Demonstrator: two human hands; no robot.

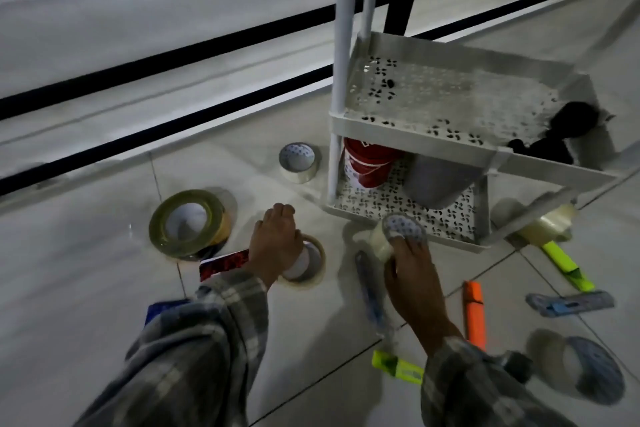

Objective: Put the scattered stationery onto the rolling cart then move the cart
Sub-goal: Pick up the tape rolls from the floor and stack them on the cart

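Six tape rolls showed: your right hand (412,274) had its fingers (403,246) closed around a clear roll (394,236) just in front of the white perforated cart (415,128). Your left hand (273,243) pressed a beige roll (308,263) on the tiled floor (86,253); its grip was hidden. Three highlighters lay there: two yellow, one orange (473,314). A red tub (369,163) sat on the cart's lower shelf.
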